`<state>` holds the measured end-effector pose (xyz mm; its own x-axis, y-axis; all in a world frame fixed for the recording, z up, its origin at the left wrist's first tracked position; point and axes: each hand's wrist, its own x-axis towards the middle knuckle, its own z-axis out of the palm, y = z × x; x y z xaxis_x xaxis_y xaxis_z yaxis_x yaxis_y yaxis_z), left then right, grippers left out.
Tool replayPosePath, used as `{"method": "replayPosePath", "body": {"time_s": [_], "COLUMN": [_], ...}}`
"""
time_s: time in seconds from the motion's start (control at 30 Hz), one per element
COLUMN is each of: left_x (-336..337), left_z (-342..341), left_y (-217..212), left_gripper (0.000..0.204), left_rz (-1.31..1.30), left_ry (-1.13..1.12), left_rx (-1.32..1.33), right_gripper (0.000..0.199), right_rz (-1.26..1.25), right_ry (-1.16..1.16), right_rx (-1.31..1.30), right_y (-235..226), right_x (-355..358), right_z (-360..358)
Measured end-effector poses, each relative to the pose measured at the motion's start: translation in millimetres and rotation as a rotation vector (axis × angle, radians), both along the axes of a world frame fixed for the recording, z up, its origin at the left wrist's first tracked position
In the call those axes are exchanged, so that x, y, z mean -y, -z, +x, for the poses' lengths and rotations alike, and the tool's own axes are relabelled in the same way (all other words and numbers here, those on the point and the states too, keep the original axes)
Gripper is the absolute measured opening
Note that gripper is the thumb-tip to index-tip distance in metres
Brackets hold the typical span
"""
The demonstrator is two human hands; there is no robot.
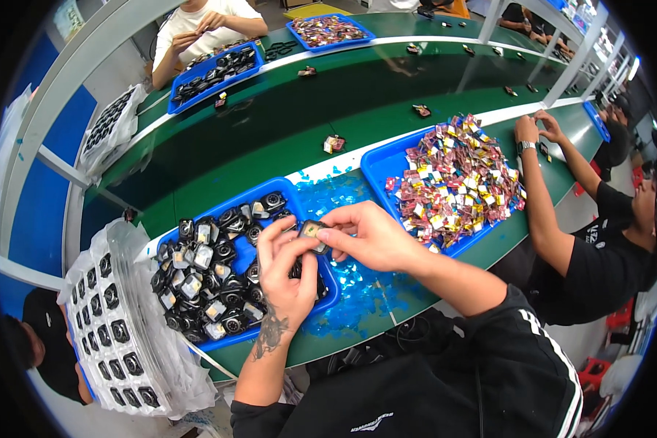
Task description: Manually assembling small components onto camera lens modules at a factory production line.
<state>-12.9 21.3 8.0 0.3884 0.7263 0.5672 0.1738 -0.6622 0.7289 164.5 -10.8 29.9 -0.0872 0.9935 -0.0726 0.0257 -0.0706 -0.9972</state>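
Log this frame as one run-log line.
left hand: holds small black part | right hand: pinches same part | below: blue tray of black parts

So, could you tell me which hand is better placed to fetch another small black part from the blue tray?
Probably the left hand: it hovers over the blue plastic tray of small black parts, while the right hand sits further right.

clear plastic bag (pixel 135 321) of packed black parts, lower left, off tabletop edge | second clear bag (pixel 113 124), upper left | small red-yellow-white foil packets (pixel 460 182) heaped in blue tray, right
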Motion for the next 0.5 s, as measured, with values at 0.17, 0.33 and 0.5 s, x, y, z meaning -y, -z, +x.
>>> {"method": "replayPosePath", "body": {"time_s": [0.17,0.33,0.5], "left_x": [8.4,12.4,6.4], "left_z": [6.7,9.4,6.1], "left_y": [1.9,7.7,0.8], "left_gripper": [0.043,0.022,0.017], "left_rz": [-0.784,-0.997,-1.171], "left_ry": [0.356,0.267,0.260], "left_rx": [0.457,0.490,0.568], "right_gripper": [0.026,0.024,0.015], "right_rz": [-0.041,0.163,-0.007], "right_ry": [0.152,0.106,0.568], "right_rx": [-0.209,0.386,1.283], "right_y": [10.4,-16.6,-7.8], "right_x": [22.7,48.9,68.5], "right_z": [-11.8,25.2,146.8]}}
